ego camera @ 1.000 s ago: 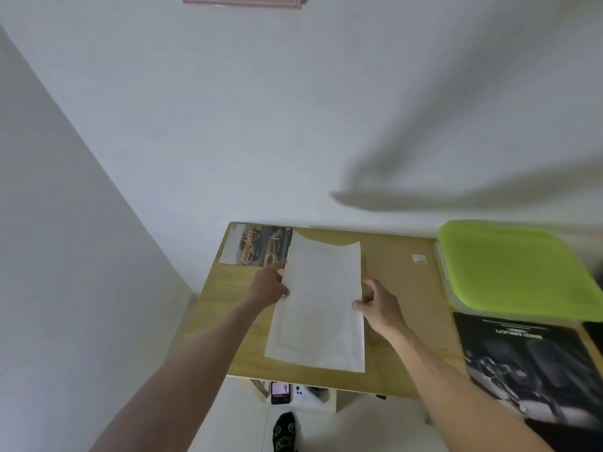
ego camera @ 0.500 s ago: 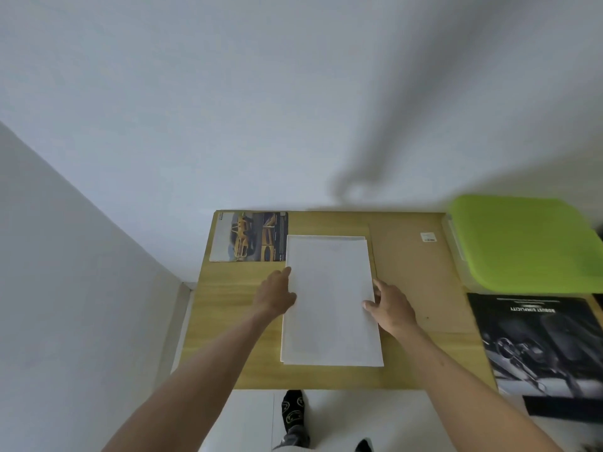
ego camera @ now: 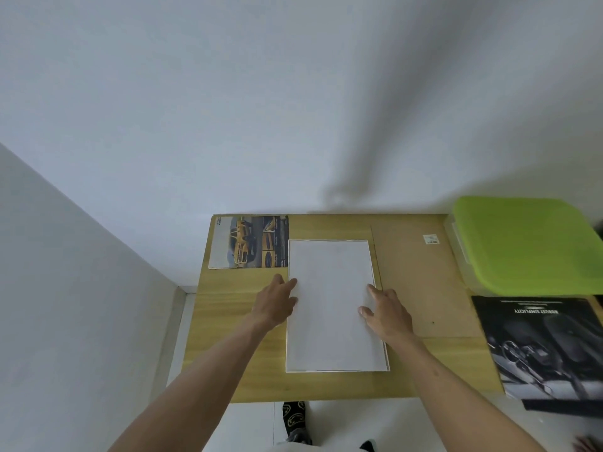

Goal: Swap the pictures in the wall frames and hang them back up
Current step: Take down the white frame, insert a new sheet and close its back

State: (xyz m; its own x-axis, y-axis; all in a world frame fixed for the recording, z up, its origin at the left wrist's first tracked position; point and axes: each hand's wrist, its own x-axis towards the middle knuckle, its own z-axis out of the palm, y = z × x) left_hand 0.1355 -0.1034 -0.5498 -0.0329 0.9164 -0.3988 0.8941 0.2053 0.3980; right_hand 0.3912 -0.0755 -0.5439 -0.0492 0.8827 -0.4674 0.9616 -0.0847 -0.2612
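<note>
The only writing that reads is on the dark poster (ego camera: 548, 347) at the right edge of the surface (ego camera: 241, 386): upside down to the camera, its headline says "ROBUST SIMPLICITY". The small white sticker (ego camera: 430, 239) on the brown backing board (ego camera: 424, 288) carries a barcode, but its print is too small to read. The print on the yellow car picture (ego camera: 249, 242) at the far left corner is also too small.

Counted: one white sheet, two printed pictures, one backing board, one green-lidded box (ego camera: 528, 243), two hands.

The white sheet (ego camera: 332, 327) lies flat in the middle of the surface, its blank side up, with a thin white edge showing under it along the near and right sides. It sits just beside the car picture and overlaps the left edge of the backing board.

The left hand (ego camera: 275, 308) rests at the sheet's left edge, fingers fairly straight, fingertips touching the paper. The right hand (ego camera: 386, 309) lies on the sheet's right side, fingers spread and pressing flat. Neither grip is closed round anything.

A patterned sock (ego camera: 293, 419) shows on the floor below the near edge.
</note>
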